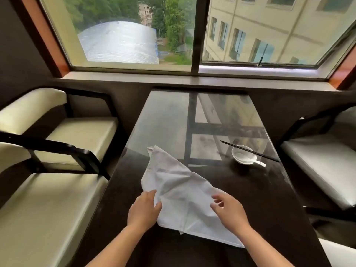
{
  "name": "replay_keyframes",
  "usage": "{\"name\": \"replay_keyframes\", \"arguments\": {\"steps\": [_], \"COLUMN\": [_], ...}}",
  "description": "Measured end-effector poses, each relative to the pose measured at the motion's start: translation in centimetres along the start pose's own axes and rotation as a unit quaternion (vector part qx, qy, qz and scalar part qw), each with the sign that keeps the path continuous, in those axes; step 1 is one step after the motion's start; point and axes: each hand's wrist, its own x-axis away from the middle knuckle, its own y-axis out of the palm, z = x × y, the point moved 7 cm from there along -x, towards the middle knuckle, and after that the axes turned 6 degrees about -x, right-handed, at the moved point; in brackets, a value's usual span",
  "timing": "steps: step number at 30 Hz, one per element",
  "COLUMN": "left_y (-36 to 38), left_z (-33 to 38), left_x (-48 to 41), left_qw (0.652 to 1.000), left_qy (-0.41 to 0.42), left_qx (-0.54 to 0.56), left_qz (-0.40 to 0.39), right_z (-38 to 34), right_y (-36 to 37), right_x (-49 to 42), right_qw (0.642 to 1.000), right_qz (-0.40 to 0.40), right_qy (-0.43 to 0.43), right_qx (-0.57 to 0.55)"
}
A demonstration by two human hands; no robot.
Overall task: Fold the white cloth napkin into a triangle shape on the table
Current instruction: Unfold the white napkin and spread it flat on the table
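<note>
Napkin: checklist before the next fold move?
1. Grip of left hand on the left edge of the napkin: ok, pinched.
2. Grip of right hand on the right edge: cannot tell, fingers blurred.
3. Cloth lying flat: not ok, wrinkled, far corner curled up.
4. Whole cloth on the table: ok.
5. Clearance from bowl, spoon and chopsticks: ok, they sit apart to the right.
6. Triangle formed: not ok, no clean triangle yet.

Head-worn view (wide-angle), forward and down, close over table (254,201)
</note>
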Motion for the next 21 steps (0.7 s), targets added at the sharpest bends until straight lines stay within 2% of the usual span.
{"name": "replay_keyframes", "arguments": {"steps": [3, 6, 11, 14, 18, 21], "left_y": [1.6, 2.8, 3.6, 4.0, 4.5, 4.4], "left_z": [-1.2, -2.2, -3.0, -3.1, -3.0, -2.9], "left_x": [-0.3, -0.6, -1.4, -1.7, -1.7, -1.3], "left_qw": [0.992, 0.978, 0.963, 0.953, 0.935, 0.896], "left_qy": [-0.080, -0.146, -0.192, -0.219, -0.271, -0.313], "left_qx": [0.094, 0.144, 0.186, 0.206, 0.227, 0.316], "left_qz": [-0.034, -0.045, -0.022, -0.014, -0.010, 0.016], "right_z": [0.7, 3.0, 6.7, 7.8, 9.1, 10.4], "right_y": [-0.5, -0.9, -0.2, 0.0, -0.4, -0.1], "right_x": [1.0, 2.1, 3.0, 3.4, 3.9, 4.3], "right_qw": [0.997, 0.991, 0.979, 0.973, 0.960, 0.944], "right_qz": [0.057, 0.104, 0.061, 0.054, 0.066, 0.066], "right_qy": [-0.009, 0.062, 0.194, 0.226, 0.273, 0.322], "right_qx": [0.052, 0.059, 0.021, -0.003, 0.024, -0.023]}}
